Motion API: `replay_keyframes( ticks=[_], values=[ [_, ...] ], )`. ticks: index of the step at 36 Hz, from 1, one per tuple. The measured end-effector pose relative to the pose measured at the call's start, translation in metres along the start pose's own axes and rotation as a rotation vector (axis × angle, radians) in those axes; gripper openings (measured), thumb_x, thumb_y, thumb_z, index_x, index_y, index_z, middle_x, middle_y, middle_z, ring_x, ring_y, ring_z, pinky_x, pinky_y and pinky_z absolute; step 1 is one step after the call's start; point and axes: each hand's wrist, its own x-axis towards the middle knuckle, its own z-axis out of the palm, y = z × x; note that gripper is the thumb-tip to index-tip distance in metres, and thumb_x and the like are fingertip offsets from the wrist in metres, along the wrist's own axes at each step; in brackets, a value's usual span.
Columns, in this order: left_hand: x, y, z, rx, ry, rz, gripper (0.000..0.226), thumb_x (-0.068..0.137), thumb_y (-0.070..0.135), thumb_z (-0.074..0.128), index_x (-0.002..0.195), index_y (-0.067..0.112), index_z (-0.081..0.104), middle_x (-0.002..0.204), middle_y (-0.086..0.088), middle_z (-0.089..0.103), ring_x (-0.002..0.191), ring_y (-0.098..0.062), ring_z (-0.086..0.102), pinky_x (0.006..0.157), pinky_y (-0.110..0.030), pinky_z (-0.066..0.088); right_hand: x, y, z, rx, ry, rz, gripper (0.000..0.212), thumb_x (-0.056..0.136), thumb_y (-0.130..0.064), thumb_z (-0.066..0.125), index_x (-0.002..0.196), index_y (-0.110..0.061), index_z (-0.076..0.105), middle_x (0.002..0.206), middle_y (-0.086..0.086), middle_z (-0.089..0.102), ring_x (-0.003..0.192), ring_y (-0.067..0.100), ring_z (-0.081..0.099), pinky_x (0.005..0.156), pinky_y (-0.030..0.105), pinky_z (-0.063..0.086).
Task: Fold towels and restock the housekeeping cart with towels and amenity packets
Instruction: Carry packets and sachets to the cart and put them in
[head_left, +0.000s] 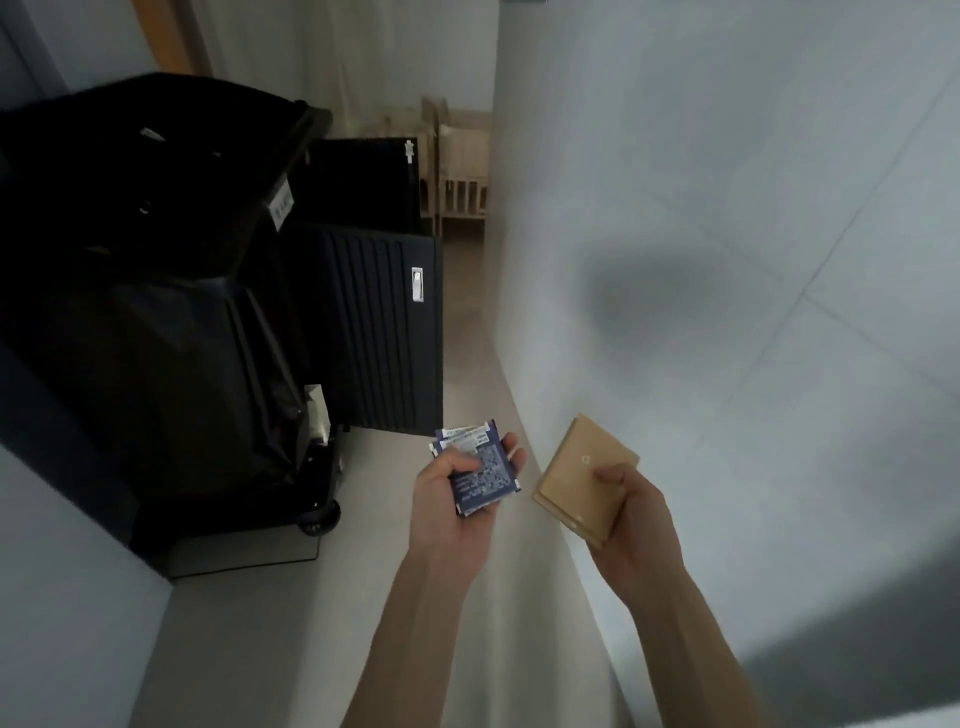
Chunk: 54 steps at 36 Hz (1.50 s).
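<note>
I'm seeing both hands loaded in the lower centre of the frame. Left hand (457, 499) is gripping a small stack of blue-and-white amenity packets (475, 467), thumb pressing across the top face, fingers curling up behind the right edge; the packets are fanning slightly at the upper left corner, print too blurred to read. Right hand (631, 512) is pinching a stack of flat tan packets (584, 480), thumb lying on the top face near its right edge, fingers underneath; they're square, plain, with a small pale mark near the middle. The two stacks are sitting just beside each other, not touching. The black housekeeping cart (156, 270) is filling the upper left, its ribbed dark door (374, 327) hanging open toward centre frame.
</note>
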Motion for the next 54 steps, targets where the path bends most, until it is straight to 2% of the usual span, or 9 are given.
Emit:
replay_keyframes(
  ticks=[8,12,17,23,32,37,41,50,54],
  values=[
    [0.106,0.026,0.022,0.013,-0.026,-0.016,0.06,0.071,-0.006,0.049,0.131,-0.007,0.051,0.11,-0.024,0.068,0.094,-0.036,0.072,0.073,-0.042,0.061,0.11,-0.024,0.057,0.012,-0.015,0.055,0.038,0.084,-0.006,0.05,0.121,-0.006,0.06,0.111,0.013,0.064,0.102,0.031,0.061,0.09,0.042,0.05],
    [0.169,0.038,0.028,0.07,0.024,0.054,0.055,0.072,-0.003,0.05,0.127,-0.006,0.054,0.115,-0.025,0.066,0.095,-0.035,0.071,0.074,-0.041,0.061,0.178,-0.03,0.083,-0.016,-0.066,0.117,0.044,0.085,-0.006,0.05,0.129,-0.003,0.055,0.122,0.018,0.064,0.116,0.037,0.061,0.1,0.046,0.05],
    [0.245,0.055,0.048,0.109,0.079,0.163,0.05,0.075,-0.003,0.047,0.123,-0.005,0.058,0.11,-0.025,0.063,0.093,-0.035,0.064,0.077,-0.039,0.06,0.272,-0.047,0.116,-0.037,-0.154,0.166,0.048,0.086,-0.004,0.048,0.134,-0.004,0.054,0.127,0.018,0.064,0.114,0.035,0.061,0.093,0.044,0.053],
    [0.33,0.076,0.1,0.127,0.132,0.281,0.038,0.08,0.0,0.044,0.113,-0.003,0.063,0.102,-0.022,0.064,0.078,-0.03,0.063,0.08,-0.036,0.048,0.371,-0.1,0.168,-0.039,-0.333,0.187,0.031,0.088,-0.006,0.047,0.114,-0.01,0.064,0.095,0.008,0.073,0.083,0.021,0.072,0.071,0.037,0.058],
    [0.435,0.115,0.154,0.083,0.112,0.468,0.038,0.078,0.0,0.047,0.112,-0.004,0.062,0.102,-0.024,0.064,0.078,-0.031,0.064,0.086,-0.038,0.05,0.485,-0.152,0.253,-0.144,-0.439,0.234,0.022,0.09,-0.012,0.053,0.109,-0.014,0.064,0.094,0.006,0.074,0.082,0.021,0.07,0.064,0.033,0.054],
    [0.488,0.15,0.16,0.095,0.149,0.58,0.033,0.077,0.002,0.05,0.092,0.003,0.079,0.1,-0.022,0.068,0.08,-0.031,0.066,0.088,-0.039,0.05,0.541,-0.148,0.307,-0.21,-0.543,0.268,0.017,0.092,-0.013,0.053,0.104,-0.013,0.066,0.087,0.006,0.075,0.076,0.02,0.073,0.062,0.034,0.057],
    [0.538,0.188,0.157,0.032,0.162,0.649,0.036,0.078,0.002,0.051,0.109,-0.003,0.069,0.104,-0.023,0.067,0.086,-0.032,0.067,0.087,-0.039,0.053,0.591,-0.137,0.357,-0.215,-0.625,0.306,0.019,0.093,-0.012,0.051,0.106,-0.012,0.065,0.088,0.007,0.077,0.076,0.019,0.075,0.055,0.03,0.058],
    [0.662,0.289,0.17,-0.061,0.201,0.788,0.046,0.088,-0.005,0.04,0.126,0.01,0.062,0.108,-0.022,0.065,0.099,-0.031,0.063,0.081,-0.04,0.056,0.707,-0.12,0.481,-0.347,-0.62,0.34,0.022,0.089,-0.013,0.055,0.107,-0.013,0.067,0.096,0.007,0.076,0.078,0.018,0.074,0.073,0.036,0.053],
    [0.695,0.332,0.175,-0.106,0.192,0.828,0.047,0.083,-0.003,0.047,0.127,0.009,0.06,0.1,-0.021,0.07,0.087,-0.029,0.069,0.076,-0.038,0.059,0.742,-0.112,0.533,-0.358,-0.666,0.345,0.02,0.086,-0.012,0.056,0.103,-0.013,0.068,0.098,0.009,0.075,0.081,0.021,0.072,0.081,0.041,0.051]
  ],
)
